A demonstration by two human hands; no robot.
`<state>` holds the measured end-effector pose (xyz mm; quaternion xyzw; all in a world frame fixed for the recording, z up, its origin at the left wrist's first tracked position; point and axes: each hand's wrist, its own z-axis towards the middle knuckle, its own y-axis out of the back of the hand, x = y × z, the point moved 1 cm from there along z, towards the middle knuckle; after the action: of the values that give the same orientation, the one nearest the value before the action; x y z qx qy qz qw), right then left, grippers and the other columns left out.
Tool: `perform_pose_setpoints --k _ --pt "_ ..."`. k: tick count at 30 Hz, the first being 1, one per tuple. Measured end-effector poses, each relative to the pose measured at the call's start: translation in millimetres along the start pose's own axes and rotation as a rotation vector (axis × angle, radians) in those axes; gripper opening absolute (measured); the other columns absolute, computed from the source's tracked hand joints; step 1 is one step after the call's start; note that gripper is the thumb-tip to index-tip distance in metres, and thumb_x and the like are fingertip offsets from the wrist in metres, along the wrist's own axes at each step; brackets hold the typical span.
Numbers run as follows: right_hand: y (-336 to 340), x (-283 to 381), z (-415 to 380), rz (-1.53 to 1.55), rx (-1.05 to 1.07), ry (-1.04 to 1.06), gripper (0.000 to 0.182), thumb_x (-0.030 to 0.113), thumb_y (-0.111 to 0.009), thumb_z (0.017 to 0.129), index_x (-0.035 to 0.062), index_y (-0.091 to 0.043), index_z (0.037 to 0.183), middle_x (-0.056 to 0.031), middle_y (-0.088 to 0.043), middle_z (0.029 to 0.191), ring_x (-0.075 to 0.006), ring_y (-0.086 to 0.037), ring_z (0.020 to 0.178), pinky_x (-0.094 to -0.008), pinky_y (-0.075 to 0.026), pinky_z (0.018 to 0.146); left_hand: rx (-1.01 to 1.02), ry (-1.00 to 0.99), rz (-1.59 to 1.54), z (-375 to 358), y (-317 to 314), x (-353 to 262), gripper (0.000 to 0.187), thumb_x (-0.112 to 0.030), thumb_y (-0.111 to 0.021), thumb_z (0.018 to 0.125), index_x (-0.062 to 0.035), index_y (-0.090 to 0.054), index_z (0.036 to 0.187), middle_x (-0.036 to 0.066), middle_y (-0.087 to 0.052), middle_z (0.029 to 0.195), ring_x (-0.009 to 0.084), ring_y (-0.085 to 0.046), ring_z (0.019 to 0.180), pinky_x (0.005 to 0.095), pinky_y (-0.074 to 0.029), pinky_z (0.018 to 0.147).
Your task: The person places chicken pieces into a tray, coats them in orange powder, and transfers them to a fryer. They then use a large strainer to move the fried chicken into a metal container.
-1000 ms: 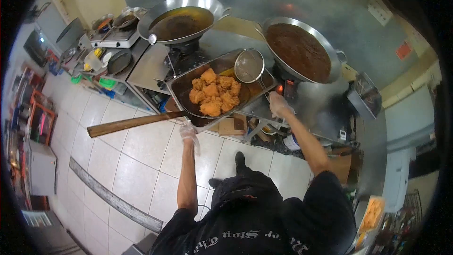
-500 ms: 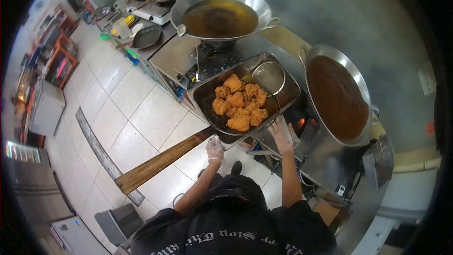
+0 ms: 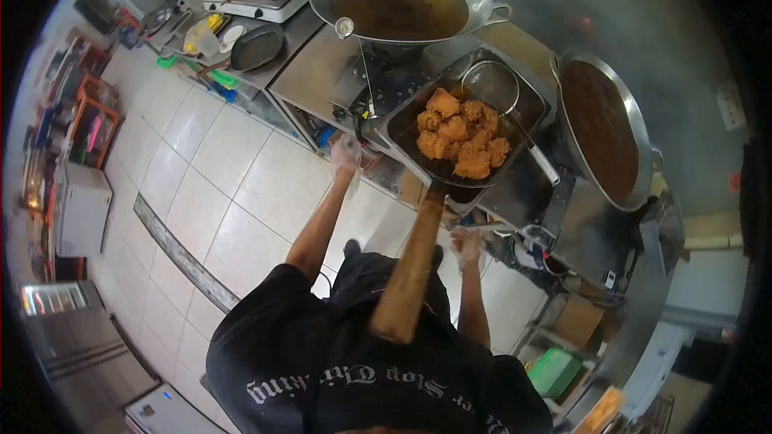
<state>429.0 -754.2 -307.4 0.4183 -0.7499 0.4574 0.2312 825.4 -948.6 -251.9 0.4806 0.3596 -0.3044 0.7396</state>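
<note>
Now the gloved left hand (image 3: 347,150) hangs open beside the tray (image 3: 402,124) of fried chicken (image 3: 461,135); the right hand (image 3: 465,246) hovers open below the skimmer's wooden handle (image 3: 408,273).

A single head-worn camera looks steeply down over the wearer's black shirt (image 3: 362,370) toward a tiled floor (image 3: 241,193) and a steel cooking counter (image 3: 322,72). The fisheye lens bends the scene inside a dark round border. The counter sits near the top of the frame, close to the wearer, with the shirt directly below it. No second view is shown.
</note>
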Motion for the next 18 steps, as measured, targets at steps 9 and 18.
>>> perform_pose_setpoints --k 9,18 --pt "-110 -72 -98 -0.314 0.085 -0.218 0.067 0.053 -0.033 0.088 -0.0074 -0.049 0.111 -0.0182 -0.061 0.080 -0.0206 -0.058 0.058 -0.0328 -0.050 0.056 0.431 -0.596 0.815 79 -25 -23 0.014 -0.013 -0.053 0.077 -0.0070 -0.061 0.087 0.012 -0.061 0.085 0.0297 -0.059 0.080 0.0378 -0.047 0.071" --pt "-142 -121 -197 -0.396 -0.576 -0.127 0.071 0.058 -0.028 0.087 -0.0059 -0.059 0.094 -0.0117 -0.059 0.057 -0.0140 -0.052 0.042 -0.0233 -0.040 0.037 0.625 -0.684 0.942 129 -102 8 0.021 -0.026 -0.057 0.077 -0.0119 -0.064 0.090 0.010 -0.056 0.101 0.0256 -0.048 0.101 0.0373 -0.040 0.083"
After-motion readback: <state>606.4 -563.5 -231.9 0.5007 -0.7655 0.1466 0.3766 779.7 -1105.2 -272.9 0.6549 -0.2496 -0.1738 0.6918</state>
